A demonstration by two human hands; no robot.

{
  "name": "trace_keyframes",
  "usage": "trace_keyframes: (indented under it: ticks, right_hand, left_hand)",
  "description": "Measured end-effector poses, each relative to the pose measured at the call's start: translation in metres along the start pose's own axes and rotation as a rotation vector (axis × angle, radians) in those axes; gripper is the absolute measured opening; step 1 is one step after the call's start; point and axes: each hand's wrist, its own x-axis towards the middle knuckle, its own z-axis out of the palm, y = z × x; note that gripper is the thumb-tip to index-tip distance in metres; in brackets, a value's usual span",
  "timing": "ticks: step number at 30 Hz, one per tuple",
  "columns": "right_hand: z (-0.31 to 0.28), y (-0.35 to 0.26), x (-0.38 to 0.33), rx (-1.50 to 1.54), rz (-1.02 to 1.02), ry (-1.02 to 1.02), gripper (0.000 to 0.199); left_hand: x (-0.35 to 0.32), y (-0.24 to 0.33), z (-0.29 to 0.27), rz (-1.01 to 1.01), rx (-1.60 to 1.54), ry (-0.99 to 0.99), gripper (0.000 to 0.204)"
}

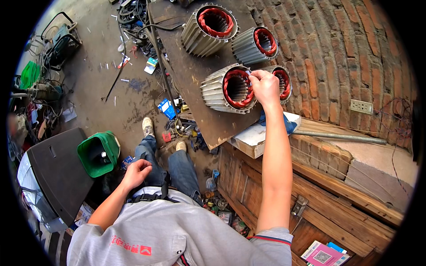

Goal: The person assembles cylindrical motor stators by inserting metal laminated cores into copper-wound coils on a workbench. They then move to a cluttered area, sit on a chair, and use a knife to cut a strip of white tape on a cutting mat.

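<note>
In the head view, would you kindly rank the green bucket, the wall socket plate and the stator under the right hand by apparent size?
1. Stator at the right hand
2. Green bucket, somewhat smaller, though nearness makes this unsure
3. Wall socket plate, clearly smallest
</note>
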Motion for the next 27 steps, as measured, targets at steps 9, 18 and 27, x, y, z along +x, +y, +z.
trace_keyframes:
  ticks: [9,18,27]
  right_hand:
    - [-0.016,0.023,0.015,0.111,0.032,-0.261,0.020]
    - [-0.005,0.022,0.008,0.072,-0.089,-0.181,0.019]
    - [-0.005,0.020,0.015,0.084,-0.144,-0.193,0.020]
  left_hand:
    - [0.005,-0.012,0.017,0.016,-0.050,0.027,0.024]
    - [0.001,-0.030,0.049,-0.022,-0.107,0.059,0.023]
    - [0.007,-0.019,0.072,-0.027,-0.110,0.072,0.025]
